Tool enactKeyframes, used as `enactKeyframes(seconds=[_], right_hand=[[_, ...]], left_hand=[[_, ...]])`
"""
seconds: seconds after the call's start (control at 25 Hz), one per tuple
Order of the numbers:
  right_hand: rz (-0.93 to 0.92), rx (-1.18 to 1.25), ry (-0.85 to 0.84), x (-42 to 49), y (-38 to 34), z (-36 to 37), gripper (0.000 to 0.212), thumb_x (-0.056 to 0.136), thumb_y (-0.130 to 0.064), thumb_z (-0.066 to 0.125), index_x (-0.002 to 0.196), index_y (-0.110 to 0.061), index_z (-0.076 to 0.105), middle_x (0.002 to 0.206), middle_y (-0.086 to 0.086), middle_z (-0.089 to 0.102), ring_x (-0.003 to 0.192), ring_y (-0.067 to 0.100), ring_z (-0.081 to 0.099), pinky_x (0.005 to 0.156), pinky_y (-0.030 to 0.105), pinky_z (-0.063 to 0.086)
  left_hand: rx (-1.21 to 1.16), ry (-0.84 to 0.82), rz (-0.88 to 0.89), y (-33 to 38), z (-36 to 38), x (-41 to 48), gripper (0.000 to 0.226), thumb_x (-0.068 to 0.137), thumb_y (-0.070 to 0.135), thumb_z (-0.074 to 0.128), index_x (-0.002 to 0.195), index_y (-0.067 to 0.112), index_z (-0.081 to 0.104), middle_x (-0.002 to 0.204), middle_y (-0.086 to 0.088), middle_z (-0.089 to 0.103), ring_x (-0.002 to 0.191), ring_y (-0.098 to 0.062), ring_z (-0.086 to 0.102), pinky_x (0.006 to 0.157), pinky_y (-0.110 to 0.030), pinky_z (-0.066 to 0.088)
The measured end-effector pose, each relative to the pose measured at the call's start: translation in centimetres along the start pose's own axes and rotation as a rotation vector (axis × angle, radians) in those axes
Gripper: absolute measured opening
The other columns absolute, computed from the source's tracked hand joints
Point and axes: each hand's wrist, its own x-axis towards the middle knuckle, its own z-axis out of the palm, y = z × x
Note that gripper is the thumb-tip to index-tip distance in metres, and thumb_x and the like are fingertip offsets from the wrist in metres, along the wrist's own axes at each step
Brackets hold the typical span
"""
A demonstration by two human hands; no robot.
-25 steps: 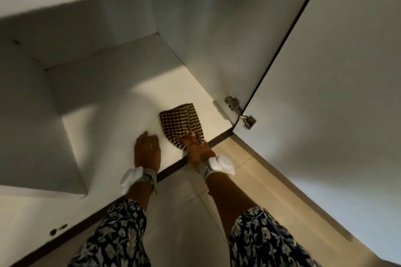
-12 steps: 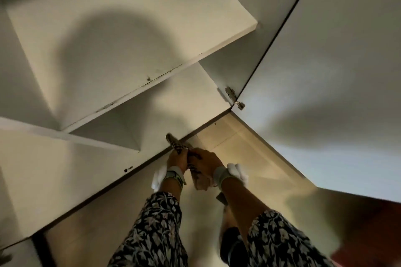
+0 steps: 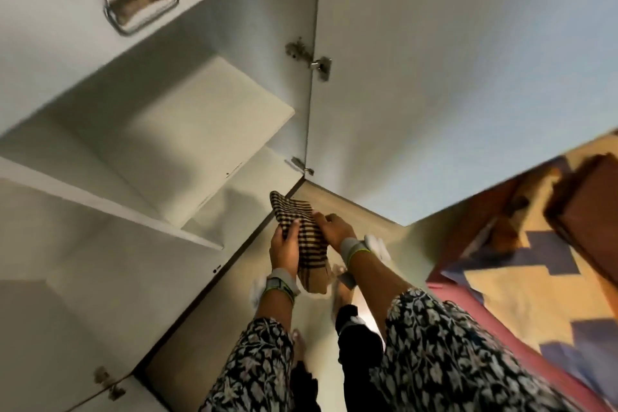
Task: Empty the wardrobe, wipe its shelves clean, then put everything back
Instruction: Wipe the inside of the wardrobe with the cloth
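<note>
While your left hand (image 3: 284, 251) and right hand (image 3: 336, 231) both have fingers clamped on that floppy checked cloth (image 3: 311, 244), it hangs beside flat white wardrobe shelves (image 3: 200, 117).

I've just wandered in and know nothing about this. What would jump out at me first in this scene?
First the brown-and-cream checked cloth, held at the centre by the left hand and right hand above the floor. To its left rise the white wardrobe shelves, with the open door on their right. A bright patterned bedspread fills the lower right corner.
</note>
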Motion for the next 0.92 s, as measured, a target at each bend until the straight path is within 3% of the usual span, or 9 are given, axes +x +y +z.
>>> enactKeyframes(seconds=[0.16, 0.28, 0.4, 0.56, 0.64, 0.72, 0.76, 0.8, 0.92], right_hand=[[-0.028, 0.229, 0.067, -7.5, 2.3, -4.2, 0.057, 0.089, -0.058, 0.048, 0.115, -0.009, 0.062, 0.117, 0.011, 0.064, 0.107, 0.028, 0.060, 0.095, 0.035, 0.047], [-0.070, 0.587, 0.151, -11.8, 5.4, -7.3, 0.047, 0.083, -0.048, 0.065, 0.111, -0.011, 0.064, 0.112, 0.005, 0.066, 0.107, 0.023, 0.062, 0.098, 0.037, 0.049], [-0.118, 0.839, 0.251, -15.8, 10.9, -11.7, 0.051, 0.074, -0.040, 0.076, 0.115, -0.013, 0.064, 0.113, 0.006, 0.067, 0.106, 0.021, 0.063, 0.097, 0.038, 0.050], [-0.073, 0.942, 0.323, -20.7, 20.8, -18.0, 0.060, 0.069, -0.035, 0.082, 0.121, -0.021, 0.056, 0.122, 0.007, 0.061, 0.110, 0.021, 0.059, 0.098, 0.038, 0.049], [-0.057, 0.983, 0.375, -23.1, 25.2, -20.9, 0.060, 0.070, -0.028, 0.083, 0.122, -0.022, 0.054, 0.120, 0.008, 0.060, 0.108, 0.019, 0.058, 0.096, 0.033, 0.050], [-0.039, 1.049, 0.486, -27.5, 34.0, -25.9, 0.058, 0.073, -0.019, 0.080, 0.124, -0.020, 0.051, 0.104, 0.000, 0.059, 0.094, 0.011, 0.058, 0.080, 0.017, 0.051], [-0.049, 1.033, 0.487, -28.1, 34.6, -26.6, 0.058, 0.075, -0.017, 0.079, 0.125, -0.019, 0.050, 0.100, -0.004, 0.056, 0.089, 0.008, 0.055, 0.074, 0.012, 0.048], [-0.034, 1.017, 0.525, -29.1, 36.4, -27.6, 0.058, 0.075, -0.017, 0.078, 0.126, -0.019, 0.049, 0.103, -0.004, 0.054, 0.093, 0.009, 0.054, 0.075, 0.013, 0.047], [0.000, 1.084, 0.717, -33.7, 45.9, -31.9, 0.068, 0.070, -0.018, 0.082, 0.128, -0.019, 0.048, 0.125, 0.005, 0.053, 0.119, 0.021, 0.051, 0.099, 0.032, 0.045]], left_hand=[[-0.088, -0.214, 0.070, 3.9, 1.6, -8.7, 0.026, 0.094, 0.025, 0.056, 0.118, 0.015, 0.060, 0.109, -0.005, 0.067, 0.099, -0.021, 0.064, 0.085, -0.033, 0.052], [0.001, -0.343, 0.109, 4.2, 4.0, -12.9, 0.032, 0.093, 0.026, 0.057, 0.121, 0.012, 0.060, 0.113, -0.007, 0.068, 0.105, -0.022, 0.064, 0.090, -0.035, 0.051], [0.138, -0.462, 0.167, 2.3, 9.1, -17.1, 0.029, 0.092, 0.026, 0.058, 0.117, 0.012, 0.062, 0.112, -0.008, 0.069, 0.104, -0.021, 0.065, 0.092, -0.036, 0.052], [0.297, -0.567, 0.184, -2.4, 17.7, -23.4, 0.028, 0.091, 0.027, 0.060, 0.116, 0.013, 0.063, 0.109, -0.006, 0.069, 0.100, -0.020, 0.065, 0.085, -0.031, 0.053], [0.373, -0.599, 0.194, -5.0, 21.3, -26.0, 0.026, 0.091, 0.023, 0.061, 0.114, 0.013, 0.062, 0.108, -0.007, 0.068, 0.096, -0.019, 0.064, 0.078, -0.027, 0.052], [0.468, -0.718, 0.188, -10.2, 28.9, -31.2, 0.025, 0.090, 0.019, 0.063, 0.113, 0.011, 0.062, 0.112, -0.011, 0.068, 0.098, -0.021, 0.064, 0.082, -0.031, 0.052], [0.484, -0.717, 0.182, -10.7, 29.7, -31.5, 0.028, 0.089, 0.018, 0.063, 0.115, 0.010, 0.061, 0.114, -0.012, 0.067, 0.100, -0.023, 0.064, 0.085, -0.033, 0.052], [0.502, -0.744, 0.188, -11.8, 31.4, -32.5, 0.031, 0.088, 0.019, 0.064, 0.118, 0.010, 0.060, 0.115, -0.010, 0.066, 0.101, -0.022, 0.064, 0.085, -0.033, 0.052], [0.646, -0.858, 0.145, -17.6, 39.5, -38.4, 0.036, 0.091, 0.028, 0.060, 0.123, 0.012, 0.056, 0.117, -0.007, 0.064, 0.101, -0.021, 0.061, 0.086, -0.033, 0.051]])
